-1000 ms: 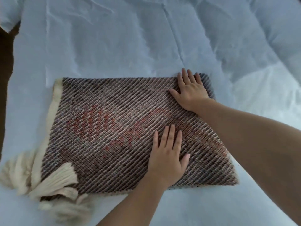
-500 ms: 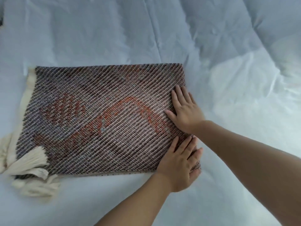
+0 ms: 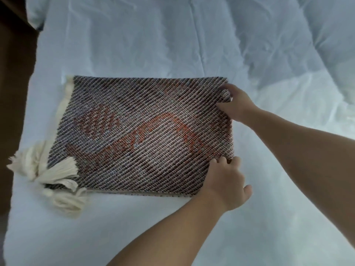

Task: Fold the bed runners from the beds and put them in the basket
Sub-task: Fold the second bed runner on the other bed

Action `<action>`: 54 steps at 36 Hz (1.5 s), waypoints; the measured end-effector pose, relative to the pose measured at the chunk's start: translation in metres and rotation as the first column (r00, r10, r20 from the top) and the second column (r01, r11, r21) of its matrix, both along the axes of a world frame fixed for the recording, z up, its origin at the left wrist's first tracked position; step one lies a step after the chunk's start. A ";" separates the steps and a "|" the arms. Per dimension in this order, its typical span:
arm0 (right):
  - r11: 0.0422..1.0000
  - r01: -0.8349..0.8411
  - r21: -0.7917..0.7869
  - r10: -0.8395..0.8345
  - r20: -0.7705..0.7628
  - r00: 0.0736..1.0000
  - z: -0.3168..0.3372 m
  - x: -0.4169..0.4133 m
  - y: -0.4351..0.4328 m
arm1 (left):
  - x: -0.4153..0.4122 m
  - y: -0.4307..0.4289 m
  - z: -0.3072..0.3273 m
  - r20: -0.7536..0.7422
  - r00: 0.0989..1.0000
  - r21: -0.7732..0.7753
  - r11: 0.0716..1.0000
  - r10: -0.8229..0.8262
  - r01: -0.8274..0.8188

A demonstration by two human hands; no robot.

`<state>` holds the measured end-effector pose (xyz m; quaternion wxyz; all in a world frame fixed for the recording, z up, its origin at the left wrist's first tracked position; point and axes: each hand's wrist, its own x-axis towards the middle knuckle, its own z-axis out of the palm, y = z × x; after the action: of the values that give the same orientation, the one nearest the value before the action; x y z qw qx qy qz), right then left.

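Observation:
A folded bed runner (image 3: 142, 131), woven in dark brown and white with an orange pattern, lies flat on the white bed (image 3: 172, 45). Cream tassels (image 3: 48, 169) spill from its left end. My right hand (image 3: 237, 104) grips the runner's right edge near the far corner, thumb on top and fingers curled under the fold. My left hand (image 3: 225, 185) grips the same edge at the near right corner, its fingertips tucked under the cloth. No basket is in view.
The white duvet covers nearly the whole view, wrinkled and puffed up at the right (image 3: 307, 93). A dark brown floor or bed frame (image 3: 13, 93) runs along the left edge, just past the tassels.
Both hands slid right across the runner, from pressing flat on its top to curling round its right edge. The head camera shifted, so the runner sits more central now.

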<state>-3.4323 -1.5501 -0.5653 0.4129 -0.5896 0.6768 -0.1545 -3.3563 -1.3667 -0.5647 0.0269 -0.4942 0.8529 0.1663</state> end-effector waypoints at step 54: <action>0.903 -0.410 -0.128 0.332 -0.397 0.856 0.016 0.484 0.023 | 0.461 0.053 0.015 -0.133 0.701 0.215 0.711 0.700 -0.669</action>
<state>-2.9480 -1.5273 -0.5493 0.2377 -0.7675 0.5946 -0.0293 -2.8954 -1.3134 -0.5493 -0.0880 -0.7528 0.5901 0.2781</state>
